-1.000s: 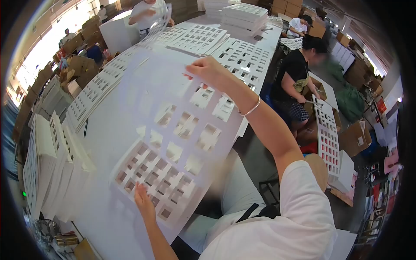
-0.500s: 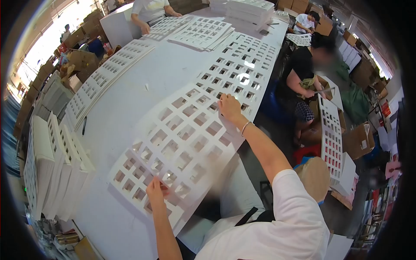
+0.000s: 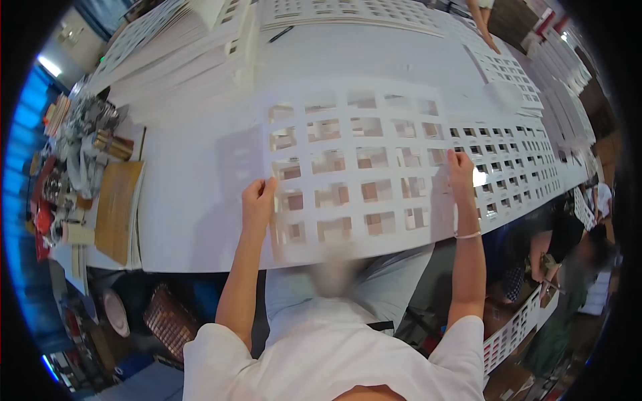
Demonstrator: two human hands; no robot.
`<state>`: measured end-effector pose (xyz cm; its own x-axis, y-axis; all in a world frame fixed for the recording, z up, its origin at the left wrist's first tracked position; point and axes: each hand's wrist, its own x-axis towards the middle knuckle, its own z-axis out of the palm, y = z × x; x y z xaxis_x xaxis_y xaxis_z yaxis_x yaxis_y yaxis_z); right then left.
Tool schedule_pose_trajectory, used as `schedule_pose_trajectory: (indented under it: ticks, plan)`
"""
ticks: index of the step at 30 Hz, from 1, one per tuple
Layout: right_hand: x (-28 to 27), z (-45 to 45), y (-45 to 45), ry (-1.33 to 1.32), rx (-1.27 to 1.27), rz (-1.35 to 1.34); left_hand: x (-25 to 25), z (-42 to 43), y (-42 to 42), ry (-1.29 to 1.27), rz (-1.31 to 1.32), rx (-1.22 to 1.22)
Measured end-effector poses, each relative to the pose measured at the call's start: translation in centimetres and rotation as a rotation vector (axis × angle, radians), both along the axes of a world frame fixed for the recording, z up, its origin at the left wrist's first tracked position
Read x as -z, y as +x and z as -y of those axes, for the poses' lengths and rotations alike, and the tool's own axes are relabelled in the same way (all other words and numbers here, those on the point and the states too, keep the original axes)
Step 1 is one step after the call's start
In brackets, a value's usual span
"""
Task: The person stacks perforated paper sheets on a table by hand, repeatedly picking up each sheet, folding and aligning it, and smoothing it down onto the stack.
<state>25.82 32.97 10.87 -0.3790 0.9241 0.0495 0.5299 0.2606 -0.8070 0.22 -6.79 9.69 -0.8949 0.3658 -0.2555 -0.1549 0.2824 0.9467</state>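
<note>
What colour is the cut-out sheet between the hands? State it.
White; the cut-out sheet shows best in the head view.

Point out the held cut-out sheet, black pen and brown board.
Cut-out sheet (image 3: 350,175), head view: strip between openings.
Black pen (image 3: 281,34), head view: middle of its barrel.
Brown board (image 3: 118,214), head view: its broad face.

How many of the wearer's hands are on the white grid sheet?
2: the left hand at the left edge of the white grid sheet and the right hand at its right edge. Both are visible.

The sheet (image 3: 354,175) is white, in a lattice pattern; the tabletop (image 3: 187,200) whitish; the curtain (image 3: 23,227) blue.
</note>
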Motion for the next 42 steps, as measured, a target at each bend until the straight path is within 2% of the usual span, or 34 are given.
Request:
schedule_pose_trajectory:
  ticks: [2, 4, 7, 9, 11, 13, 15, 18, 22, 25, 28, 30, 32, 34, 37, 40, 42]
  plan:
    - [4.7, -0.3, -1.5, 0.212, -0.034, 0.288, 3.6, 0.8, -0.9, -0.195, -0.066, 0.047]
    - [5.8, 0.7, -1.8, 0.339, -0.074, 0.471, 6.0, 0.8, -1.4, -0.348, -0.145, 0.092]
    - [4.0, 6.1, -3.9, 0.716, -0.069, 0.461, 6.2, 0.7, -1.5, -0.357, -0.202, 0.106]
    - [3.2, 10.5, -6.1, 0.866, -0.262, 0.196, 5.8, 0.9, -1.0, -0.400, -0.221, 0.100]
    - [1.4, 18.7, -7.8, 0.764, -0.534, -0.017, 4.5, 0.5, -0.6, -0.402, -0.254, 0.075]
    - [1.5, 25.7, -8.0, 0.692, -0.834, -0.075, 3.4, 0.0, 0.0, -0.364, -0.273, 0.012]
    - [2.0, 30.1, -8.2, 0.750, -0.993, -0.035, 3.2, -0.2, 0.1, -0.374, -0.295, 0.000]
    - [4.6, 32.3, -8.7, 0.599, -1.034, 0.042, 4.4, -0.1, 0.0, -0.418, -0.339, 0.020]
    - [7.5, 32.2, -8.8, 0.635, -1.070, 0.139, 5.7, 0.0, -0.6, -0.537, -0.346, 0.127]
    - [7.9, 32.4, -8.8, 0.629, -1.103, 0.180, 2.9, -0.7, -1.3, -0.446, -0.589, 0.097]
    - [7.7, 32.9, -8.6, 0.590, -1.082, 0.200, 2.9, -3.7, -5.4, -0.232, -1.005, 0.149]
    - [9.3, 33.0, -8.4, 0.547, -1.089, 0.165, 3.0, -6.3, -8.0, -0.282, -1.108, 0.238]
    - [8.4, 32.9, -8.3, 0.567, -1.088, 0.198, 4.6, -8.8, -9.7, -0.381, -1.042, 0.285]
    - [7.8, 32.9, -8.4, 0.597, -1.057, 0.193, 8.4, -9.2, -10.8, -0.695, -0.909, 0.414]
    - [7.0, 32.5, -8.6, 0.591, -1.058, 0.199, 7.1, -9.7, -9.9, -0.800, -0.876, 0.434]
    - [6.7, 32.8, -8.5, 0.594, -1.055, 0.207, 8.0, -9.4, -10.2, -0.727, -0.949, 0.402]
    - [6.7, 33.0, -8.4, 0.599, -1.051, 0.200, 8.3, -8.9, -10.3, -0.577, -0.895, 0.347]
